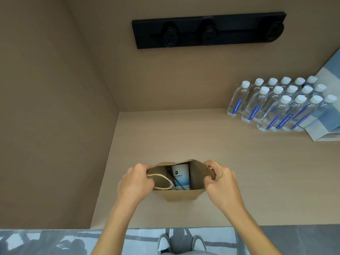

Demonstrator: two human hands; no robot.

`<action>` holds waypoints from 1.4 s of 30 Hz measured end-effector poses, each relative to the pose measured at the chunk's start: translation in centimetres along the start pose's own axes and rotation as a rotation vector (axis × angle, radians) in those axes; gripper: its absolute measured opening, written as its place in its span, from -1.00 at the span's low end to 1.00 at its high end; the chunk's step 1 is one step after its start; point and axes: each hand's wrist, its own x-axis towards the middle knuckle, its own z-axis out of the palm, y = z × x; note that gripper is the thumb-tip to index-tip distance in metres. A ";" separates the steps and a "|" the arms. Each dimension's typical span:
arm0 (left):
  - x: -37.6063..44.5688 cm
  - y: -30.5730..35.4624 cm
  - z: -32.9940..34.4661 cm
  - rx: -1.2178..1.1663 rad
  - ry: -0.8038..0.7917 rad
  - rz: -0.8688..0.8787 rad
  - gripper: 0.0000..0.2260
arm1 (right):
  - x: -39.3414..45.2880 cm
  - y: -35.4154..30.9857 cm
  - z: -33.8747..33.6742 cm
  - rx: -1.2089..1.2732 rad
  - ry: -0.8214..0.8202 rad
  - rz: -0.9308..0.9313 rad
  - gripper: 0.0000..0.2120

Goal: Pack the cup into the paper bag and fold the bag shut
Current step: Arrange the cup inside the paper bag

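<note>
From the head camera, a beige counter (184, 140) filled a recess with plain walls on the left and behind. On the back wall hung a black socket strip (208, 30) with three round outlets. At the far right of the counter stood a cluster of clear water bottles (281, 105) with white caps and blue labels, packed in rows, just beside a pale blue-and-white box (323, 129) at the frame's edge. All of these were well apart from the work, and nothing lay between the person and the bag. The brown paper bag (179, 195) stood upright near the counter's front edge, its mouth pulled wide. Inside it the cup (181, 175) stood upright, white with a dark round logo, printed characters and a blue band lower down. A paper cord handle (162, 179) drooped into the opening on the left side. The left hand (136, 183) was closed, pinching the bag's left rim; the right hand (220, 179) was closed, pinching the right rim, with the other handle looped over its fingers. Below the counter edge, grey-and-white shoes (181, 242) stood on a pale patterned floor.
</note>
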 end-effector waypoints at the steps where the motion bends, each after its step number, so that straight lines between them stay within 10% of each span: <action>1: -0.1 0.0 -0.1 0.034 0.012 -0.005 -0.81 | -0.3 0.1 0.1 0.020 -0.003 0.012 -0.61; 11: 0.6 1.7 1.2 -0.574 0.036 0.171 -0.74 | -2.0 0.4 0.9 0.261 0.030 0.182 -0.50; 18: -4.6 1.2 3.4 -0.448 0.612 0.613 -0.86 | -2.4 0.0 2.1 0.401 0.102 0.246 -0.43; 22: -7.4 1.9 5.9 -0.246 0.399 0.828 -0.69 | -2.6 -0.5 1.9 0.409 0.084 0.225 -0.31; 30: -3.8 4.9 5.6 -0.137 0.248 0.422 -0.66 | -4.1 -0.2 0.5 0.305 -0.007 0.188 -0.42; 36: -2.3 5.4 4.9 -0.154 0.220 0.435 -0.82 | -3.8 1.7 -3.9 0.247 -0.295 0.090 -0.48; 42: -2.3 5.1 4.6 -0.181 0.098 0.560 -0.37 | -0.3 0.1 -7.6 0.056 0.119 -0.226 -0.67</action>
